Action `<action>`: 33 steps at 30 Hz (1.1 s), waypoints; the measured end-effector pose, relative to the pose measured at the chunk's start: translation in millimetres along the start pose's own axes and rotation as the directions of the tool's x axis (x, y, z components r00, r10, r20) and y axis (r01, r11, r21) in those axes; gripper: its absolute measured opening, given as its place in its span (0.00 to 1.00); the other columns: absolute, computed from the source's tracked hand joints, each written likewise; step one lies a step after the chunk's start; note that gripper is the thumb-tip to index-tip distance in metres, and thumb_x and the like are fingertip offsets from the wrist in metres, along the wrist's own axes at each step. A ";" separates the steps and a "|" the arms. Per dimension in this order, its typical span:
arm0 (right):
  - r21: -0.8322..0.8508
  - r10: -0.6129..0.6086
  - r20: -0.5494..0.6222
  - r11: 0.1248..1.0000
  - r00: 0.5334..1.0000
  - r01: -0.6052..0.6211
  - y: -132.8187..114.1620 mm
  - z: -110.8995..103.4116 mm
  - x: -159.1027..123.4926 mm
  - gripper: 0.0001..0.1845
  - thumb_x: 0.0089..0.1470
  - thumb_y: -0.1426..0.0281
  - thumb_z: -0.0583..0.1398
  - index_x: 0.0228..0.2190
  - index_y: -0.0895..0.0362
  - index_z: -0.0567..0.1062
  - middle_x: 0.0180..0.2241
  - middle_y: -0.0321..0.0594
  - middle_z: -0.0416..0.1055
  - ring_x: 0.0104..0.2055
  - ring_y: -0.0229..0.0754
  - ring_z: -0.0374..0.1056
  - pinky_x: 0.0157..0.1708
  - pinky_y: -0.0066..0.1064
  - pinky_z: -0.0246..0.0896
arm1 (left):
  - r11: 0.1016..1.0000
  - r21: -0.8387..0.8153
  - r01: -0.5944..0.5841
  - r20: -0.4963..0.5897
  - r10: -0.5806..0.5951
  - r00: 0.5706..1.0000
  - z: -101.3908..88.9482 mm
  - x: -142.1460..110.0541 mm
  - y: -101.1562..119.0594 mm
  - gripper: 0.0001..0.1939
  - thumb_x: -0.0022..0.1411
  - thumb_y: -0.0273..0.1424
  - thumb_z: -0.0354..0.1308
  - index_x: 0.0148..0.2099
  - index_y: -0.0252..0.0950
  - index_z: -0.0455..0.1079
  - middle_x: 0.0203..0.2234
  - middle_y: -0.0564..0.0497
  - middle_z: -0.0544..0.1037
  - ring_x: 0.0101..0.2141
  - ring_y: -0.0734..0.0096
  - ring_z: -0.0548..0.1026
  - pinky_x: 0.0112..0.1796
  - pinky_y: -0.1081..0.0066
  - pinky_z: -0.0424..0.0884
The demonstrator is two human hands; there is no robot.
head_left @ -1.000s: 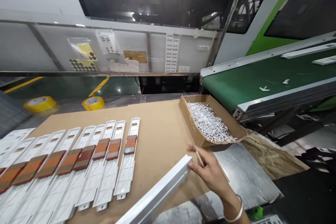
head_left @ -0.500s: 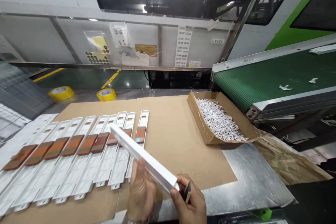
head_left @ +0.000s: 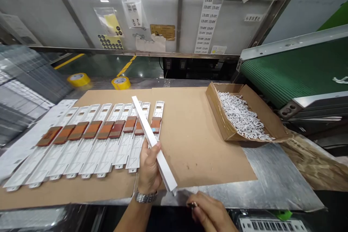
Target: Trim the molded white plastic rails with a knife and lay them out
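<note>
A long white plastic strip [head_left: 165, 170] slants across the middle of the view. My left hand [head_left: 148, 170] is wrapped round it, thumb on top, and a metal watch sits on that wrist. Low at the front edge, my right hand [head_left: 210, 212] is closed on a small metal tool [head_left: 192, 205]; most of the tool is hidden by the fingers, so its kind is unclear. That hand is apart from the strip's lower end. To the left lies a row of several white plastic pieces [head_left: 92, 152], with reddish-brown blocks [head_left: 92, 129] lying across them.
Brown cardboard [head_left: 187, 116] covers much of the metal table [head_left: 282, 177]. An open carton [head_left: 217, 127] of small white plastic bits stands at the right, beside a green conveyor belt [head_left: 299, 65]. Two yellow tape rolls [head_left: 121, 83] sit at the back left.
My right hand has come away from the strip's lower end and moved down and right with the tool. The strip now points more steeply upward in my left hand. The camera view has shifted.
</note>
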State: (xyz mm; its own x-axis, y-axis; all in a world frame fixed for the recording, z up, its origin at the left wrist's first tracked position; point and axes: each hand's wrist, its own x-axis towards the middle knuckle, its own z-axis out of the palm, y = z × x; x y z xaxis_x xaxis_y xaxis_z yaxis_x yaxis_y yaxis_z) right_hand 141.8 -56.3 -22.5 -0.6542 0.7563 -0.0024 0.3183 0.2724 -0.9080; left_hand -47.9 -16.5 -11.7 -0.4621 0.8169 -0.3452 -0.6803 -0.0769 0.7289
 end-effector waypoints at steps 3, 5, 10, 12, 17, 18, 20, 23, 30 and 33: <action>-0.122 -0.007 -0.090 0.993 0.996 -0.004 -1.0 3.1 4.0 0.13 0.63 0.65 0.46 0.33 0.52 0.68 0.28 0.34 0.68 0.29 0.35 0.66 0.29 0.24 0.58 | 1.000 0.009 0.009 0.013 -0.009 1.000 -0.3 -0.5 -0.4 0.20 0.47 0.31 0.65 0.41 0.39 0.61 0.17 0.63 0.60 0.14 0.85 0.58 0.16 0.81 0.54; -0.177 0.000 -0.133 0.984 0.991 -0.024 -0.1 8.9 5.8 0.15 0.64 0.65 0.45 0.30 0.53 0.66 0.24 0.33 0.66 0.25 0.34 0.63 0.24 0.23 0.55 | 1.000 0.016 0.013 0.020 -0.013 1.000 -0.1 -1.5 -0.1 0.20 0.48 0.32 0.65 0.41 0.40 0.61 0.16 0.64 0.60 0.13 0.85 0.57 0.16 0.81 0.54; -0.292 -0.005 -0.193 0.955 0.981 -0.053 0.6 21.3 9.1 0.18 0.64 0.64 0.45 0.23 0.54 0.59 0.19 0.29 0.61 0.19 0.32 0.58 0.20 0.23 0.48 | 0.999 0.035 0.015 0.030 -0.016 0.999 -0.3 -3.4 1.4 0.20 0.47 0.32 0.65 0.40 0.40 0.60 0.15 0.65 0.58 0.13 0.85 0.58 0.15 0.82 0.52; -0.298 -0.010 -0.196 0.953 0.980 -0.050 -0.3 22.9 10.2 0.18 0.64 0.63 0.44 0.23 0.54 0.58 0.18 0.29 0.61 0.18 0.32 0.57 0.20 0.23 0.47 | 0.999 0.041 0.016 0.032 -0.017 0.999 -0.9 -3.6 1.4 0.20 0.48 0.32 0.64 0.41 0.40 0.60 0.15 0.65 0.58 0.13 0.85 0.58 0.15 0.82 0.52; -0.297 -0.004 -0.188 0.953 0.982 -0.053 -1.1 22.8 10.6 0.19 0.64 0.63 0.44 0.22 0.53 0.58 0.17 0.28 0.60 0.18 0.32 0.57 0.19 0.24 0.46 | 0.998 0.054 0.019 0.039 -0.021 0.999 -1.5 -3.9 0.5 0.20 0.49 0.32 0.63 0.43 0.39 0.59 0.15 0.65 0.57 0.13 0.84 0.58 0.15 0.82 0.53; -0.299 -0.003 -0.187 0.953 0.982 -0.054 -1.0 22.6 10.3 0.19 0.64 0.63 0.44 0.22 0.54 0.58 0.18 0.28 0.60 0.18 0.32 0.57 0.19 0.24 0.45 | 0.998 0.056 0.019 0.041 -0.021 0.999 -1.4 -4.0 0.3 0.20 0.49 0.32 0.63 0.43 0.39 0.59 0.15 0.65 0.57 0.13 0.84 0.58 0.15 0.82 0.53; -0.302 -0.002 -0.182 0.952 0.983 -0.054 -0.5 22.4 9.8 0.19 0.64 0.63 0.44 0.22 0.53 0.57 0.18 0.28 0.60 0.18 0.32 0.57 0.19 0.24 0.45 | 0.998 0.060 0.019 0.044 -0.022 0.999 -1.1 -4.5 0.3 0.20 0.50 0.32 0.63 0.44 0.39 0.59 0.15 0.64 0.57 0.13 0.84 0.58 0.15 0.82 0.53; -0.308 0.003 -0.170 0.950 0.985 -0.056 0.2 22.1 9.1 0.19 0.64 0.63 0.44 0.23 0.53 0.57 0.17 0.28 0.59 0.17 0.32 0.57 0.19 0.24 0.44 | 0.998 0.064 0.019 0.048 -0.022 0.999 -0.7 -5.3 0.2 0.20 0.50 0.32 0.63 0.43 0.39 0.59 0.15 0.64 0.57 0.13 0.85 0.57 0.15 0.82 0.52; -0.322 0.021 -0.138 0.944 0.990 -0.065 0.4 21.6 8.5 0.19 0.65 0.62 0.44 0.23 0.54 0.58 0.18 0.28 0.60 0.18 0.32 0.58 0.20 0.25 0.44 | 0.997 0.067 0.025 0.046 -0.028 0.999 -3.1 -4.9 -2.2 0.18 0.50 0.32 0.62 0.42 0.39 0.60 0.15 0.65 0.56 0.13 0.85 0.56 0.14 0.83 0.51; -0.310 0.031 -0.113 0.948 0.993 -0.065 0.1 20.9 8.8 0.20 0.65 0.62 0.43 0.23 0.54 0.58 0.18 0.29 0.61 0.18 0.32 0.59 0.20 0.24 0.44 | 0.997 0.067 0.025 0.046 -0.028 0.999 -4.3 -4.2 -3.5 0.18 0.50 0.32 0.62 0.42 0.40 0.60 0.15 0.65 0.56 0.13 0.85 0.56 0.14 0.83 0.51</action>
State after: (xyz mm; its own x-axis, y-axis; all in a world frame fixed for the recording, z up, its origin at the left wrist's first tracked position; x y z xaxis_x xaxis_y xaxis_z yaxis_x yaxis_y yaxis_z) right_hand 121.7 -62.0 -31.4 -0.5624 0.8267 0.0164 0.5572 0.3935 -0.7312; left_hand -46.0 -22.1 -15.4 -0.4166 0.8440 -0.3378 -0.6517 -0.0182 0.7583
